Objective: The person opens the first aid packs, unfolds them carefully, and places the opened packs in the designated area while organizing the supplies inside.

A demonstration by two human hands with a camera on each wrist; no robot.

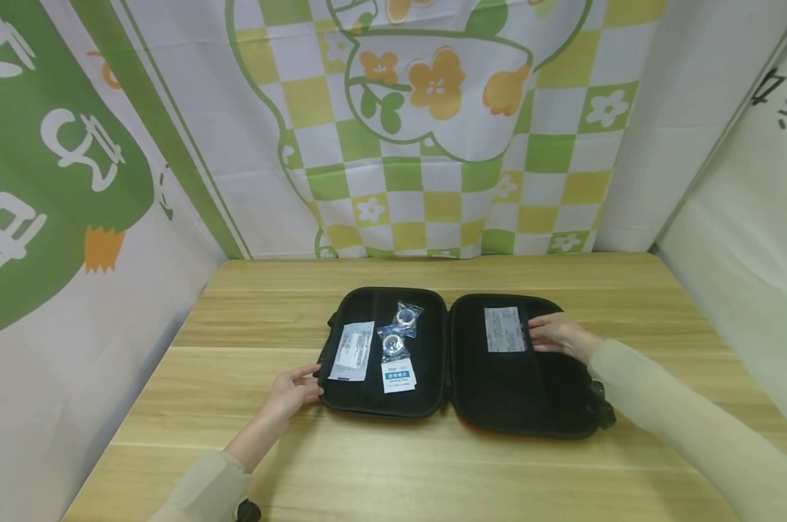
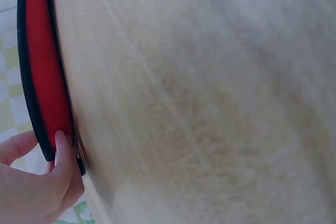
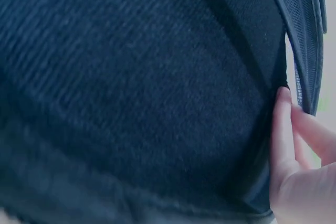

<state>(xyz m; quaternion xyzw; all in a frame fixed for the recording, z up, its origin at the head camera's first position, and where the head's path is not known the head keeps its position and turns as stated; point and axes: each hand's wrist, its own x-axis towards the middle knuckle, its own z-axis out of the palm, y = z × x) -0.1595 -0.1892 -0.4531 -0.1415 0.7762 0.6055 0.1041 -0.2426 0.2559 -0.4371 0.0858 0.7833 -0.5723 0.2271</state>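
Observation:
A black-lined zip case (image 1: pixel 426 395) lies unfolded on the table, its outside red in the left wrist view. My left hand (image 1: pixel 289 391) grips the rim of its left half, thumb and fingers on opposite sides of the edge (image 2: pixel 47 66). Over the right half, my right hand (image 1: pixel 561 335) pinches the black elastic strap (image 3: pixel 265 72) beside a flat printed packet (image 1: pixel 505 330). The left half holds a long white packet (image 1: pixel 352 351), two clear-wrapped rolls (image 1: pixel 406 317) and small white-and-blue packets (image 1: pixel 398 375).
The wooden table (image 1: pixel 393 471) extends around the case. A patterned cloth (image 1: pixel 446 181) hangs at its back edge, with pale sheets (image 1: pixel 746 254) at both sides. A black buckle (image 1: pixel 601 406) sticks out from the case's right side.

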